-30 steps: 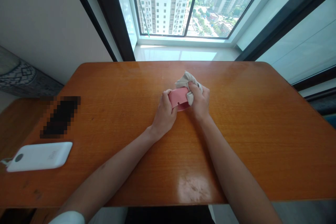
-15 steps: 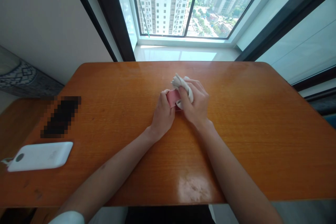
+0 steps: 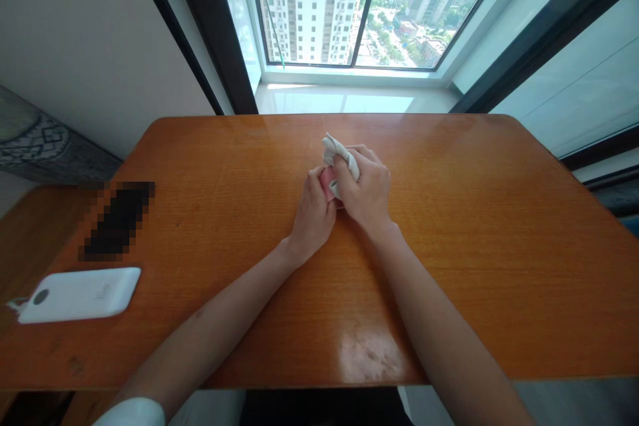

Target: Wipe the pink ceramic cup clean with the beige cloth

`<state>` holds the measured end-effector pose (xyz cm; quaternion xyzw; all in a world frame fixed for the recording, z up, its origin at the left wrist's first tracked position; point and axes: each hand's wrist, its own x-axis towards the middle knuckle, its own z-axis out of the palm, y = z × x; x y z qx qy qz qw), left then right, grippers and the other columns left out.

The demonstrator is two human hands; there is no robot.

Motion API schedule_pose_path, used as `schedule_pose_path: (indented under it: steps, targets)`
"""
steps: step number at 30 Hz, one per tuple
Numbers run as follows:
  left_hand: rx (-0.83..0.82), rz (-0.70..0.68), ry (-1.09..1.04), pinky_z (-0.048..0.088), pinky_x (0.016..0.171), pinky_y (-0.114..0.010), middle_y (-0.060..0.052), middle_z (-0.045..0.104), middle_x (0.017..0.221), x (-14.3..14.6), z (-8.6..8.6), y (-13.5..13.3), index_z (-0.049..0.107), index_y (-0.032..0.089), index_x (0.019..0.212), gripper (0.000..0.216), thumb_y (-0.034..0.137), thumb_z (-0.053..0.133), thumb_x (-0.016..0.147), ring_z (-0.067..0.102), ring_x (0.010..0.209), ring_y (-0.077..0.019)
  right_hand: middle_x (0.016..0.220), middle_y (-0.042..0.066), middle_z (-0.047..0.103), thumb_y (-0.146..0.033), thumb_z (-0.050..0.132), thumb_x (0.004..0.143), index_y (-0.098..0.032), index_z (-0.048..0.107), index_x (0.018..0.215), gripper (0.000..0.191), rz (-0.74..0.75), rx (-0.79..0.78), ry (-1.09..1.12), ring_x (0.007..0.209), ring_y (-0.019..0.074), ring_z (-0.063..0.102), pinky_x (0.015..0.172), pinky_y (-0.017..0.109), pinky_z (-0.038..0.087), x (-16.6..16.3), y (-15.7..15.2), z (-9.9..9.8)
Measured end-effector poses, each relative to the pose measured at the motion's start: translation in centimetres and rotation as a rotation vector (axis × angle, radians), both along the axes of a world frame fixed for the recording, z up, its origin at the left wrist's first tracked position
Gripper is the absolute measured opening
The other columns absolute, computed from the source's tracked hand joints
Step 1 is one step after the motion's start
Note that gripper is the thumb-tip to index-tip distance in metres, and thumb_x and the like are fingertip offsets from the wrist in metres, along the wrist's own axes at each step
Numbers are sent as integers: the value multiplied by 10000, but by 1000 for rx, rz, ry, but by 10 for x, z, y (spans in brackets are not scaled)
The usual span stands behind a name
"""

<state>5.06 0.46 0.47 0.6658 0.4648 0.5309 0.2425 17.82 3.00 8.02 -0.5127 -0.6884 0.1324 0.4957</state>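
Over the far middle of the wooden table (image 3: 239, 180), my two hands are close together. My left hand (image 3: 314, 210) is closed around a small pink object (image 3: 327, 181), whose kind I cannot make out because the fingers and a cloth cover most of it. My right hand (image 3: 367, 190) grips a bunched white cloth (image 3: 339, 152) and presses it against the pink object. One twisted end of the cloth sticks up above the right thumb.
At the left of the table lies a white power-bank-like device (image 3: 80, 295) with a short cord. Behind it is a dark blurred-out rectangle (image 3: 120, 219). A window (image 3: 349, 13) stands beyond the table's far edge, and a patterned grey cushion-like item (image 3: 50, 140) is at far left.
My right hand and the cloth have shifted slightly left, closer to my left hand. Less of the pink object shows now.
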Motion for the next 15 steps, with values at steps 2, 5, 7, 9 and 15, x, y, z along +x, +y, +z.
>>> schedule_pose_path:
  steps: [2,5,7,9,15]
  targets:
    - [-1,3,31,556,1198,-521,-169,607,1482,0,0,0,397,237,1475,443,163,534,1061,635,1369,-296,850,31,746,-474,638,1056,-237,736,813,353,18,-134,249,797,219,649,776,379,483,7,6,-4]
    - [-11,2,58,556,1207,-525,-184,615,1483,-1,1,-1,395,229,1468,455,132,531,1044,637,1375,-308,696,-31,607,-535,709,976,-242,655,748,375,2,-285,652,657,163,515,657,327,426,14,16,-22]
    - [-10,13,50,561,1196,-517,-182,625,1468,-2,2,-1,404,230,1454,450,114,521,1036,648,1360,-306,712,-42,609,-551,758,916,-240,652,770,359,-7,-336,866,660,152,507,645,307,430,15,21,-36]
    - [-10,30,34,563,1188,-502,-175,630,1452,-4,1,-1,410,230,1443,451,100,516,1025,654,1348,-299,750,-41,642,-554,796,873,-234,669,802,351,11,-369,1001,684,149,529,656,293,443,14,25,-49]
    - [-32,57,21,550,1194,-453,-138,625,1452,-6,0,-1,422,250,1447,474,88,532,1015,653,1353,-267,780,-8,706,-559,731,971,-227,722,836,358,-35,-302,870,701,178,590,693,328,507,14,19,-45]
